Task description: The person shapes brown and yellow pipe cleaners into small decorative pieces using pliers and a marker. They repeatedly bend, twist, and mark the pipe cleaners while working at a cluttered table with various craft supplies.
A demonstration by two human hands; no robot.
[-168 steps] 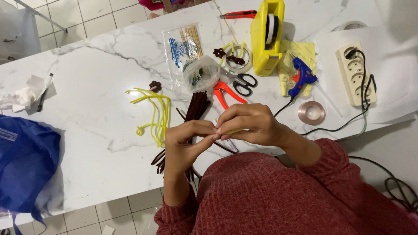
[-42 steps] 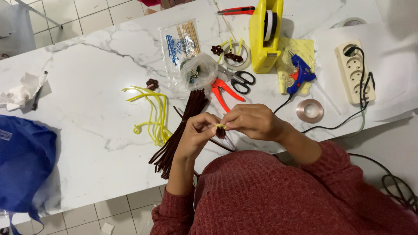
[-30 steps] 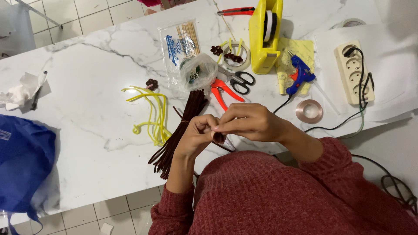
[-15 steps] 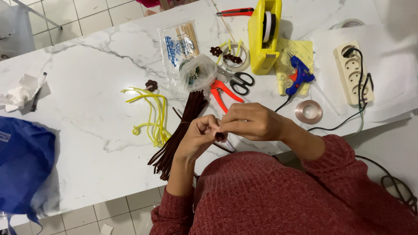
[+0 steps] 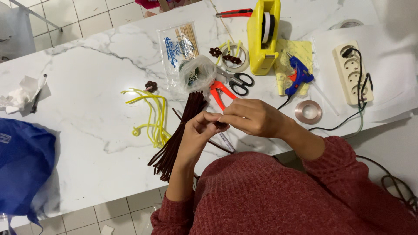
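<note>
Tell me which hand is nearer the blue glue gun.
Right. The right hand is just down-left of the glue gun; the left hand sits farther beyond.

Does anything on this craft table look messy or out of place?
Nothing is spilled or broken. A crumpled white tissue lies at the table's far left edge, and a blue bag hangs over the near edge; the craft supplies lie loosely scattered.

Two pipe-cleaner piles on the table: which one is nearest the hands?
The dark brown bundle: its upper end lies just beside the left hand. The yellow pipe cleaners lie farther out to that hand's side, looped and loose.
</note>
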